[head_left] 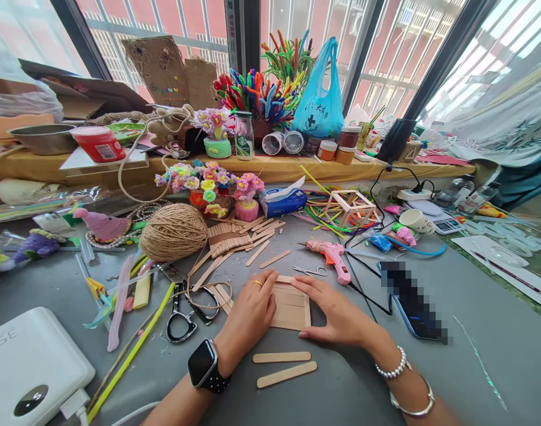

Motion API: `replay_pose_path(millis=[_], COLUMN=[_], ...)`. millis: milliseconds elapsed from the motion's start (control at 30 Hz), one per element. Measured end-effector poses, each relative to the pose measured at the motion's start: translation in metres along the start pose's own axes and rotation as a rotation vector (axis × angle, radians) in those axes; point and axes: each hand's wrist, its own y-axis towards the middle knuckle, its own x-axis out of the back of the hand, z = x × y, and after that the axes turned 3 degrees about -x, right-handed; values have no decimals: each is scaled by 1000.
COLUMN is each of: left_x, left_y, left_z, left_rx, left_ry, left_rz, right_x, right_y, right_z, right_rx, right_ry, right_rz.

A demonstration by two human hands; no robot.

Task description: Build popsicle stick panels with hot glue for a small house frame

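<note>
The person's left hand (pixel 251 307) and right hand (pixel 337 313) lie flat on either side of a small square panel of popsicle sticks (pixel 290 305) on the grey table (pixel 475 331). Both hands are spread, fingers extended and pressing the panel's left and right edges inward; neither pinches anything. The panel lies flat between the palms, its upper edge just beyond the fingertips.

By the look of it, the step in hand is squaring or pressing together a glued stick panel. A next move would seem to call for steady, even pressure from both sides so the sticks do not slide apart or buckle upward.

Just below the hands, toward the wrists, two loose popsicle sticks (pixel 283 365) lie apart from the panel. Left of the left hand sit black-handled scissors (pixel 182 316) and a loop of twine, with a ball of jute twine (pixel 173 232) farther out beyond them. Beyond the right fingertips lie small silver scissors (pixel 312 271) and a pink glue gun (pixel 332 257), whose cord runs close past the right hand. A phone (pixel 412 302) lies to the right of the right wrist.

Open room is mostly near the wrists and to the far right of the phone; the left side and the space beyond the fingertips are crowded with more sticks (pixel 239 236).
</note>
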Motion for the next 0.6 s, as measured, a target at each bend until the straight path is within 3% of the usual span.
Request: replay_pose_path(millis=[200, 600], left_x=[-1, -3], left_y=[-2, 0], left_z=[3, 5], left_rx=[51, 39], left_ry=[-58, -21], left_rz=[-73, -42], right_x=[1, -1], right_y=[0, 0], right_z=[-2, -3], right_rx=[6, -1], right_ry=[23, -63], right_rz=[-2, 28])
